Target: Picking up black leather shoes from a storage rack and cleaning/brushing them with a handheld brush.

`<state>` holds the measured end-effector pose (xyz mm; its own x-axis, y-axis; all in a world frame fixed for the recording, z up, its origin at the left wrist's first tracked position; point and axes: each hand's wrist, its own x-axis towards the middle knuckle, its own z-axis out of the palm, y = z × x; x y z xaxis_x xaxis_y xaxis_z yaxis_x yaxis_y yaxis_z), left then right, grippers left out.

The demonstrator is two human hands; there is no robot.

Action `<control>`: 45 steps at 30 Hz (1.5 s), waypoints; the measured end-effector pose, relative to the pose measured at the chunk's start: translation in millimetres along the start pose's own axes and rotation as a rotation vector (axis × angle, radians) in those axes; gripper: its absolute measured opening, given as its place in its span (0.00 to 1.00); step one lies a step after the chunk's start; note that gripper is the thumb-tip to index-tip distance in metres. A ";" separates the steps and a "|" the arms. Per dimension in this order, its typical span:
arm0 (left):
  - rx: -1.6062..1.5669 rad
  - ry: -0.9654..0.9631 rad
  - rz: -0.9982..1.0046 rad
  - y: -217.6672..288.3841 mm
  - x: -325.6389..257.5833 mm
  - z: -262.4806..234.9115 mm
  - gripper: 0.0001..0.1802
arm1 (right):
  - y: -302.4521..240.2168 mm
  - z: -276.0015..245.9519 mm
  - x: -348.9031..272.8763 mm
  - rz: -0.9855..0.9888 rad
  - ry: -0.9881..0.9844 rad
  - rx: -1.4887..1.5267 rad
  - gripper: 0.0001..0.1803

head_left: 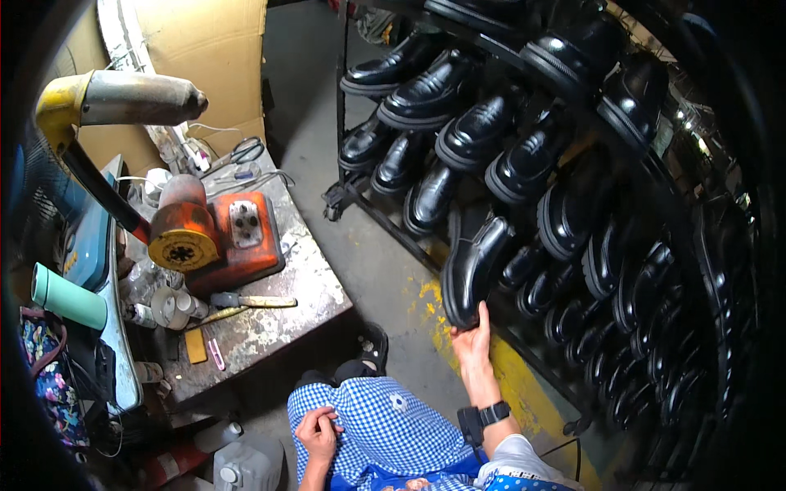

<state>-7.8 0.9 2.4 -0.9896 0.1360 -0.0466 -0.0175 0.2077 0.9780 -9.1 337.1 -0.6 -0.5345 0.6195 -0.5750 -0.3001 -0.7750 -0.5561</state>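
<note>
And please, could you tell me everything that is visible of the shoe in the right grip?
The shoe is black and glossy, with a smooth, leather-like upper that catches bright reflections. A dark sole edge seems to run along its left side. It is tilted, its lower end held by the right grip, its other end up toward the rack. Whether it touches the rack or the shoes behind cannot be told.
</note>
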 end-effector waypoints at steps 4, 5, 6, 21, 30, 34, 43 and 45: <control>-0.027 -0.013 -0.018 -1.1 0.0 0.0 0.11 | 10.0 -14.9 -61.2 0.022 -0.054 -0.125 0.18; -0.036 -0.017 -0.040 -2.9 -0.4 -2.0 0.11 | 10.2 -15.5 -72.0 0.027 -0.044 -0.124 0.18; -0.033 -0.021 -0.045 -2.6 0.1 -2.0 0.11 | 9.6 -17.0 -80.6 -0.015 -0.071 -0.193 0.18; -0.050 -0.011 -0.016 -9.8 -4.1 -3.4 0.12 | 19.9 20.6 -114.2 -0.147 -0.332 -0.560 0.18; -0.046 -0.008 0.019 -4.7 -1.5 -4.2 0.11 | 46.7 34.7 -100.3 -0.223 -0.394 -0.570 0.24; -0.040 -0.013 0.027 -2.7 -1.9 -7.3 0.11 | 44.5 40.7 -93.3 -0.030 -0.473 -0.495 0.21; -0.034 0.004 0.045 0.1 -2.2 -10.9 0.10 | 63.7 58.2 -80.8 0.194 -0.402 -0.338 0.22; -0.023 -0.007 0.043 0.1 -2.0 -12.2 0.10 | 66.6 68.0 -79.5 0.222 -0.401 -0.304 0.22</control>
<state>-7.6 -11.1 5.1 -0.9885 0.1512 -0.0059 0.0216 0.1794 0.9835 -40.3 227.8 48.9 -0.8361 0.3030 -0.4572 0.0638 -0.7741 -0.6298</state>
